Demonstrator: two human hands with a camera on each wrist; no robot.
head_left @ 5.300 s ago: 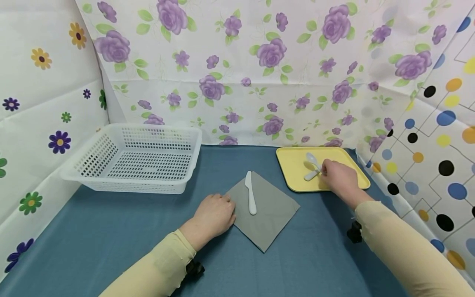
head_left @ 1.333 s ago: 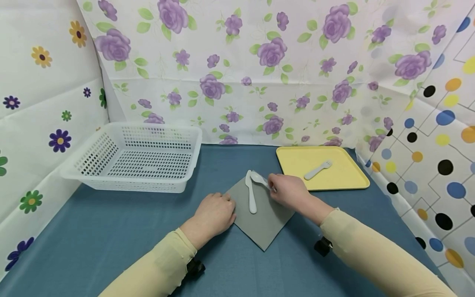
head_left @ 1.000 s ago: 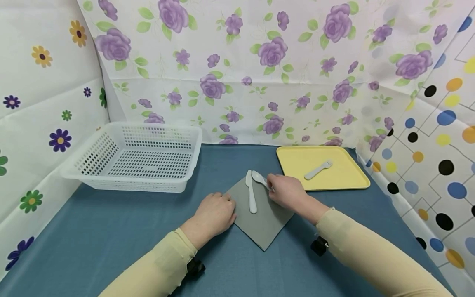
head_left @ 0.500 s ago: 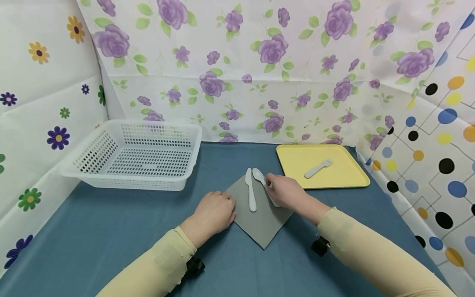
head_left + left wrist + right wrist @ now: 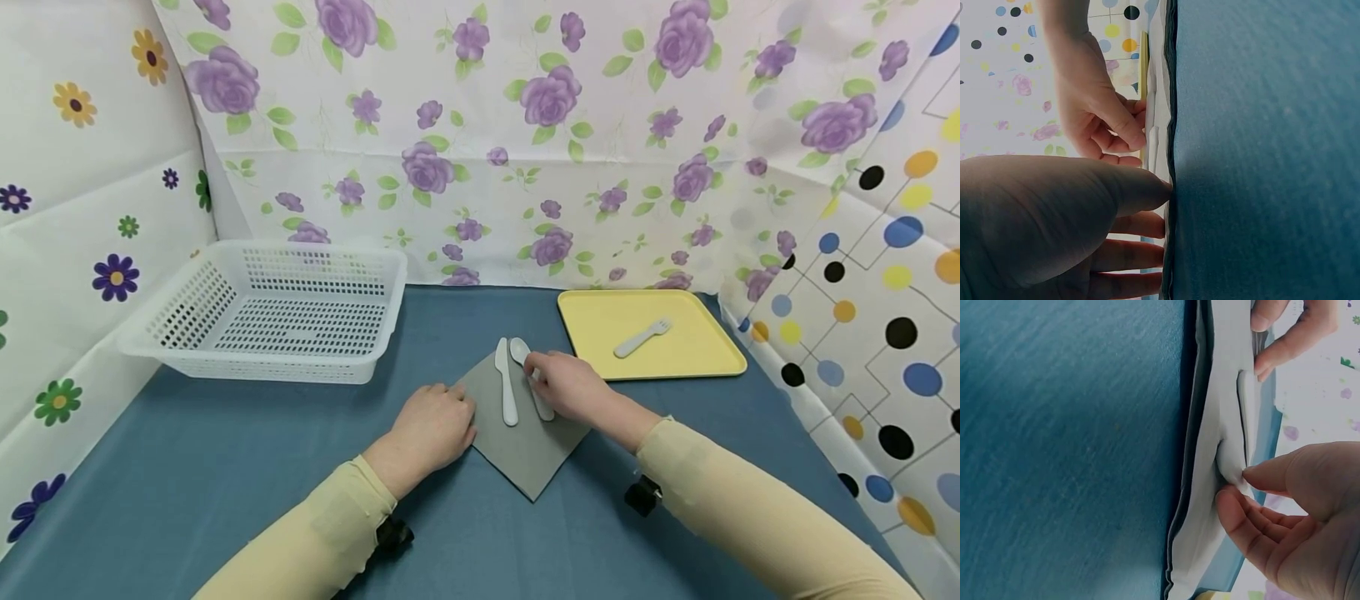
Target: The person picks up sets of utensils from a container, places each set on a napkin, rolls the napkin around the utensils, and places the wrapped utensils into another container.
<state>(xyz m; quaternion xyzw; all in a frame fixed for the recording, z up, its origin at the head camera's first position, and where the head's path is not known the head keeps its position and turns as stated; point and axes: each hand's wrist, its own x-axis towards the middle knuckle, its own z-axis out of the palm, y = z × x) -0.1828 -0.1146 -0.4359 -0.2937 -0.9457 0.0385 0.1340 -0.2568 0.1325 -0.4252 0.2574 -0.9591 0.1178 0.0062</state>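
Note:
A grey folded cloth napkin (image 5: 528, 462) lies on the table with one corner pointing toward me. On it, a white knife (image 5: 507, 396) and a white spoon (image 5: 519, 351) lie side by side, the spoon slightly slanted. My right hand (image 5: 573, 385) pinches the spoon between thumb and index finger, hiding part of its handle. The spoon handle (image 5: 1230, 462) also shows in the right wrist view at those fingertips. My left hand (image 5: 429, 427) rests at the napkin's left corner. In the left wrist view its thumb and fingertips (image 5: 1147, 255) press along the napkin edge.
A yellow tray (image 5: 697, 362) stands at the back right with a white fork (image 5: 643, 337) on it. At the back left is a white perforated plastic basket (image 5: 352, 367). Blue cloth covers the table (image 5: 315, 450); patterned sheets hang behind and at both sides.
The spoon came from the yellow tray to the napkin in my right hand. Over the last second it has turned to lie closer in line with the knife. My left hand has stayed put.

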